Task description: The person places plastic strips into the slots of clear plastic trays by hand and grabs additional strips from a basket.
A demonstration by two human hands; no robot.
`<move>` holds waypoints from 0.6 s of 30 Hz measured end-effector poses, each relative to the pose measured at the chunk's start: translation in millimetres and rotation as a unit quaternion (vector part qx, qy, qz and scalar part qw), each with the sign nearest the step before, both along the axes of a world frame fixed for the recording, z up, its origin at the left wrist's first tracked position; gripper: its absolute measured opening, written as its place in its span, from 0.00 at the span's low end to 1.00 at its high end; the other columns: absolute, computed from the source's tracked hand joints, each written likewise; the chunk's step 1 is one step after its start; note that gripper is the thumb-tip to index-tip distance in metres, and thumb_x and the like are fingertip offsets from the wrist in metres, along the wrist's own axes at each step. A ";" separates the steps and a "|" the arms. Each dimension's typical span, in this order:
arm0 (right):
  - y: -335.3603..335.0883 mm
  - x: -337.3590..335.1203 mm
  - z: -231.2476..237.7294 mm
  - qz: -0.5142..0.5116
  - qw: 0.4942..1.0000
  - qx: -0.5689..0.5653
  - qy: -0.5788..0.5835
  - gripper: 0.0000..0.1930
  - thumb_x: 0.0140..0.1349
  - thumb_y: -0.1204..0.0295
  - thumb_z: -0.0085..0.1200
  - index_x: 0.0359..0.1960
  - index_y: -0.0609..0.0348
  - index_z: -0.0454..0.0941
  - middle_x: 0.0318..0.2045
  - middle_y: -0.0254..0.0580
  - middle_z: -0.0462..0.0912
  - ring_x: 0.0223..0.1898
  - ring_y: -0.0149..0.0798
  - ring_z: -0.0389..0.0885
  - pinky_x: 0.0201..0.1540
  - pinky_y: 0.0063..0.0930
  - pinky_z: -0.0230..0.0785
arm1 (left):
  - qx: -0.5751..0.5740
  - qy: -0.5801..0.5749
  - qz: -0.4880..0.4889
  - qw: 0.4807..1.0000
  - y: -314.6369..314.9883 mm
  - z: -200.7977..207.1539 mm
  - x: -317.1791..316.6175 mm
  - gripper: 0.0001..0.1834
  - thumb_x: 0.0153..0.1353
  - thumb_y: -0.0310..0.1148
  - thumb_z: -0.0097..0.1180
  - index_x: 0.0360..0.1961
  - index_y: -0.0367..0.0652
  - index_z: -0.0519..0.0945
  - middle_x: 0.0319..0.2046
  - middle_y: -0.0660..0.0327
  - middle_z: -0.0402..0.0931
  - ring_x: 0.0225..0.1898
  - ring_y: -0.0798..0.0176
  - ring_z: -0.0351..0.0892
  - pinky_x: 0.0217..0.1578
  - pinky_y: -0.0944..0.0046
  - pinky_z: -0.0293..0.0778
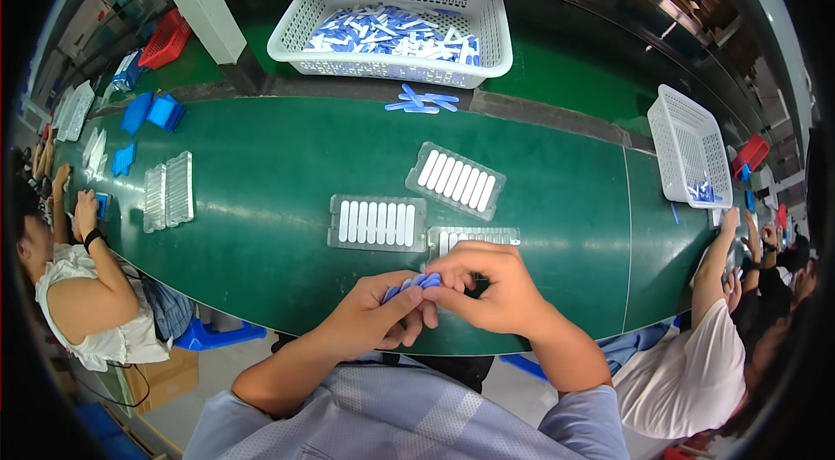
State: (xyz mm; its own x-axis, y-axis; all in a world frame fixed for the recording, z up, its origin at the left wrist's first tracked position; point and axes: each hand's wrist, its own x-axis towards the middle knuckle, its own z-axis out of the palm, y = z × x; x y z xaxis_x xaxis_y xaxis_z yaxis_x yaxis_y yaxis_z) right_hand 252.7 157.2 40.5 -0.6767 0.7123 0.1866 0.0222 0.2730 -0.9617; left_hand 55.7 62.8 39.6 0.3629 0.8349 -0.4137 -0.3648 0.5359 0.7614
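A small bunch of flat blue strips with rounded ends (412, 285) is held between both hands over the table's near edge. My left hand (379, 310) is closed around the lower left of the bunch, thumb on top. Thumb and fingers of my right hand (489, 286) pinch the bunch from the right. Just beyond lie clear plastic trays with white rounded strips in their slots: a filled tray (377, 223), a tilted filled tray (457, 181), and a tray (487, 236) partly hidden by my right hand. Its visible slots at the right look bare.
A white basket (389, 67) of blue and white strips stands beyond the table's far ledge, with several loose blue strips (423, 100) before it. Clear trays (168, 190) and blue pieces (163, 112) lie left. Another white basket (691, 147) stands right. Co-workers sit at both sides.
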 end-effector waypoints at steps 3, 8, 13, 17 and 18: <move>1.0 3.9 2.2 -0.045 0.999 -0.007 -0.009 0.04 0.59 0.78 0.66 0.36 0.61 0.88 0.23 0.32 0.79 0.22 0.22 0.69 0.25 0.19 0.61 | 0.009 -0.015 0.026 1.000 -2.8 -3.7 -1.1 0.19 0.77 0.41 0.45 0.54 0.36 0.76 0.32 0.63 0.76 0.18 0.76 0.66 0.15 0.75 0.53; 15.4 18.7 3.5 -0.127 0.972 -0.160 0.113 0.05 0.64 0.78 0.63 0.35 0.70 0.86 0.25 0.35 0.81 0.24 0.21 0.73 0.24 0.16 0.60 | 0.002 -0.029 0.054 0.998 -2.1 -3.6 -3.8 0.20 0.78 0.39 0.44 0.57 0.34 0.75 0.32 0.63 0.77 0.18 0.76 0.67 0.14 0.75 0.53; 18.1 21.3 6.5 -0.126 0.966 -0.201 0.104 0.04 0.62 0.80 0.63 0.34 0.70 0.86 0.24 0.39 0.81 0.23 0.25 0.75 0.25 0.18 0.67 | -0.001 -0.045 0.060 0.997 0.0 -5.5 -5.8 0.20 0.78 0.39 0.44 0.59 0.33 0.74 0.34 0.62 0.77 0.19 0.75 0.68 0.14 0.75 0.54; 25.7 30.0 11.3 -0.102 0.964 -0.229 0.086 0.04 0.63 0.79 0.63 0.36 0.69 0.86 0.26 0.37 0.84 0.23 0.23 0.75 0.25 0.16 0.63 | -0.019 -0.098 0.062 0.993 -3.5 -12.8 -10.1 0.20 0.77 0.39 0.45 0.60 0.33 0.73 0.40 0.59 0.78 0.22 0.73 0.74 0.14 0.76 0.54; 31.6 37.0 12.4 -0.054 0.971 -0.228 0.046 0.04 0.62 0.78 0.63 0.36 0.68 0.86 0.26 0.38 0.84 0.24 0.22 0.76 0.25 0.17 0.65 | -0.035 -0.109 0.060 0.992 -3.9 -13.4 -11.3 0.21 0.77 0.39 0.45 0.60 0.33 0.72 0.42 0.58 0.78 0.24 0.73 0.76 0.13 0.76 0.54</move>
State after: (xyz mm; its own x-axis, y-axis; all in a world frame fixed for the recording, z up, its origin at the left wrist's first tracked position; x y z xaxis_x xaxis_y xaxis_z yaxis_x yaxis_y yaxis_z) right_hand 289.7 188.8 52.9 -0.5880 0.8015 -0.1087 -0.0645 -0.1804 -0.9815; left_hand 44.4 59.0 26.1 0.3496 0.8497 -0.3946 -0.5817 0.5270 0.6195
